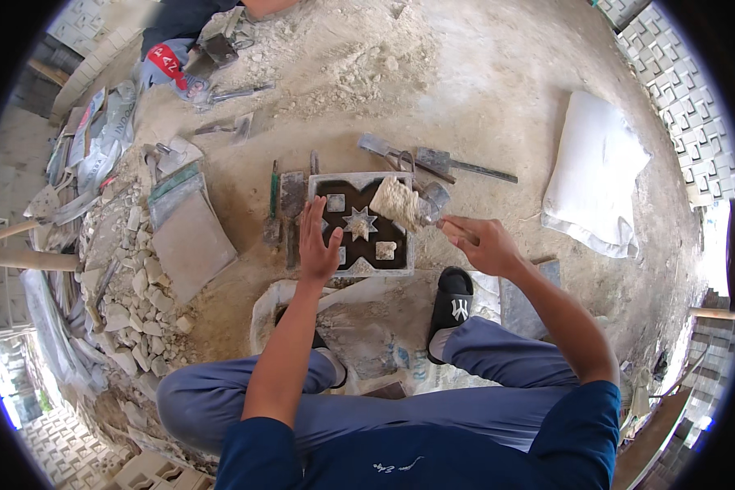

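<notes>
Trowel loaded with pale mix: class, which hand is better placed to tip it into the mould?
Probably the right hand: it grips the trowel, whose load overhangs the star-centred mould. The left hand is open at the mould's left edge.

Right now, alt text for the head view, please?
Right hand holds a trowel heaped with pale mix over a square mold with a central star; open left hand at its left edge. Rubble lies further left.
</notes>
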`<action>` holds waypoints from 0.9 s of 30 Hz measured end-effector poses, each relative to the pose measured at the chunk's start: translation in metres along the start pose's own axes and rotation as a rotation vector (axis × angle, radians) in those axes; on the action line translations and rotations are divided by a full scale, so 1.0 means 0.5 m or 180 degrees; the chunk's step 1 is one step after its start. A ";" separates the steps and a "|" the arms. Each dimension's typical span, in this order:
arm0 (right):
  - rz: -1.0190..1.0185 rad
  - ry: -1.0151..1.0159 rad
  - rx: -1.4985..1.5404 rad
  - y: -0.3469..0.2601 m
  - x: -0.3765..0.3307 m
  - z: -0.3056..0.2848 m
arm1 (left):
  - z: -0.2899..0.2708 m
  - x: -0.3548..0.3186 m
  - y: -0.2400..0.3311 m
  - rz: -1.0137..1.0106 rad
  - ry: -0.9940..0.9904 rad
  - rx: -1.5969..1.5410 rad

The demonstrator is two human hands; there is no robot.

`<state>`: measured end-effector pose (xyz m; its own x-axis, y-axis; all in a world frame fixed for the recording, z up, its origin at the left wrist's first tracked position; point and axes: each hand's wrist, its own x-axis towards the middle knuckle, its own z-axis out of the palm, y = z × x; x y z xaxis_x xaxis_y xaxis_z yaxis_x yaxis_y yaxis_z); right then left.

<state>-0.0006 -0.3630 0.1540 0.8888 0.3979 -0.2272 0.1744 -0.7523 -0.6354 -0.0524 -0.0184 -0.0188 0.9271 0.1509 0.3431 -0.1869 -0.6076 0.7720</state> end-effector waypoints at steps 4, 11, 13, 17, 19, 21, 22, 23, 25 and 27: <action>-0.0517 0.0118 -0.0430 0.015 -0.030 0.030 | -0.002 -0.023 0.010 0.0028 0.0028 0.0009; -0.0776 0.0049 -0.1003 0.033 -0.034 0.050 | -0.008 -0.030 0.009 0.0129 0.0020 0.0087; -0.0798 0.0070 -0.0952 0.036 -0.032 0.054 | -0.009 -0.030 0.009 0.0135 0.0017 0.0134; -0.0969 0.0254 -0.0940 0.049 -0.028 0.057 | -0.006 -0.026 0.010 0.0141 0.0005 0.0100; -0.0944 0.0239 -0.1041 0.058 -0.028 0.056 | -0.005 -0.025 0.008 0.0187 0.0048 0.0102; -0.0922 0.0221 -0.1135 0.055 -0.028 0.055 | -0.007 -0.025 0.005 0.0205 0.0057 0.0087; -0.0866 0.0209 -0.1206 0.044 -0.029 0.053 | -0.008 -0.025 0.004 0.0228 0.0068 0.0076; -0.0810 0.0198 -0.1276 0.038 -0.029 0.052 | -0.010 -0.025 0.002 0.0220 0.0066 0.0083; -0.0909 0.0238 -0.1255 0.052 -0.028 0.055 | -0.004 -0.023 0.005 0.0159 0.0037 0.0003; -0.1015 0.0278 -0.1226 0.057 -0.028 0.056 | -0.004 -0.021 0.006 0.0154 0.0031 0.0008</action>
<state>-0.0198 -0.3756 0.1184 0.7951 0.6064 0.0070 0.5720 -0.7460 -0.3411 -0.0634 -0.0203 -0.0194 0.9138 0.1290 0.3852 -0.2305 -0.6162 0.7531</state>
